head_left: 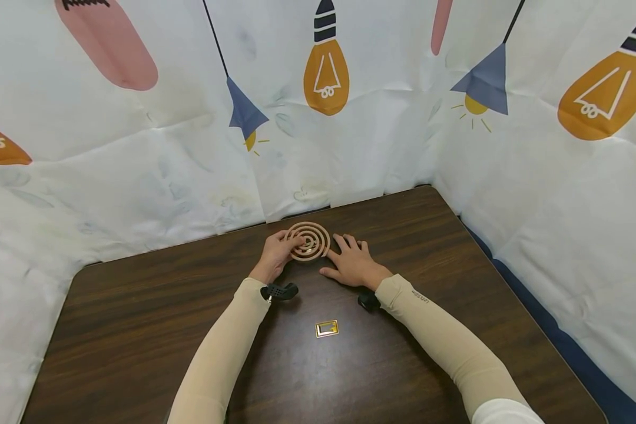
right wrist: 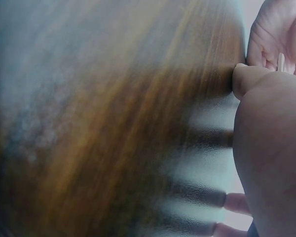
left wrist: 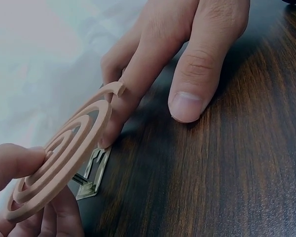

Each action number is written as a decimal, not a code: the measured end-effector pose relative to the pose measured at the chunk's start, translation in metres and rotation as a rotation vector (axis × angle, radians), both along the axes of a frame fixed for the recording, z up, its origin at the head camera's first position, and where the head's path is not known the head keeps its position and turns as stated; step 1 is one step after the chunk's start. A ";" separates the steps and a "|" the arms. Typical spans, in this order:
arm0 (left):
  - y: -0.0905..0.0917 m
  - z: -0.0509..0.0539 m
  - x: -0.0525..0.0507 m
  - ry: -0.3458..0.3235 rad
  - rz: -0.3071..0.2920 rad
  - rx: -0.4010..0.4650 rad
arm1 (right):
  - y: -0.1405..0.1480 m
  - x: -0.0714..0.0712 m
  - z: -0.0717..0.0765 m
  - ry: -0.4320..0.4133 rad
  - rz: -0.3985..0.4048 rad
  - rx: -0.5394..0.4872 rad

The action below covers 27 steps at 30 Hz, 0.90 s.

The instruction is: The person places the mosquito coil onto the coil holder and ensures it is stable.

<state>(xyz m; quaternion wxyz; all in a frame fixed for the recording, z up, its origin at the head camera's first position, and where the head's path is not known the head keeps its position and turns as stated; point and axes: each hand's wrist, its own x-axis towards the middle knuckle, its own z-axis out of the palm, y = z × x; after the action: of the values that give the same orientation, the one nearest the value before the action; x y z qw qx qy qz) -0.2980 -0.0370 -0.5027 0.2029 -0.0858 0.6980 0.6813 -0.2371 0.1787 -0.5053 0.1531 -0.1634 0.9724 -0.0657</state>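
1. The left hand (head_left: pixel 273 257) pinches the mosquito coil (left wrist: pixel 71 170), thumb on its upper face near the centre and fingers underneath.
2. The right hand (head_left: pixel 354 264) lies spread beside it, gripping nothing; one fingertip reaches the far end of a metal stand (left wrist: pixel 88 189), seemingly to steady it.
3. The coil is tilted just above that stand, whose upright prong points towards its underside. The step looks like seating the coil on the prong.
4. To do this well, I would line up the coil's centre with the prong, level the coil and lower it with light pressure near the middle. Pushing on an outer ring could snap it, as such coils tend to be brittle.
5. Light pressure from the right hand should stop the stand sliding on the smooth counter (head_left: pixel 138 330); its fingertip should clear the coil's loose outer end.
6. A second metal stand (head_left: pixel 331 328) lies flat nearer the person, well apart from the hands.
7. The prong's tip is hidden behind the coil, so I cannot tell whether they touch. The right wrist view is mostly blurred counter, with only a pale sliver, probably the coil edge-on.
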 end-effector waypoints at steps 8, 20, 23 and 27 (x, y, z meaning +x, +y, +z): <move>0.000 0.002 0.002 -0.004 0.000 -0.004 | 0.000 0.000 -0.001 0.010 0.003 -0.006; -0.001 0.001 0.001 -0.018 -0.005 0.008 | 0.000 0.000 -0.001 0.006 0.003 0.007; -0.001 0.001 0.001 -0.022 -0.001 0.006 | 0.001 0.000 -0.001 0.004 0.004 0.001; -0.001 0.000 0.000 -0.032 0.012 0.013 | 0.001 0.001 -0.001 0.005 0.006 0.000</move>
<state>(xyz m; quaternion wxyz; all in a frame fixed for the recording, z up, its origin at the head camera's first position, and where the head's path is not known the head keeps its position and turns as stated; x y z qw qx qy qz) -0.2978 -0.0376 -0.5026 0.2106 -0.0995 0.6896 0.6857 -0.2364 0.1796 -0.5059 0.1508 -0.1665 0.9723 -0.0650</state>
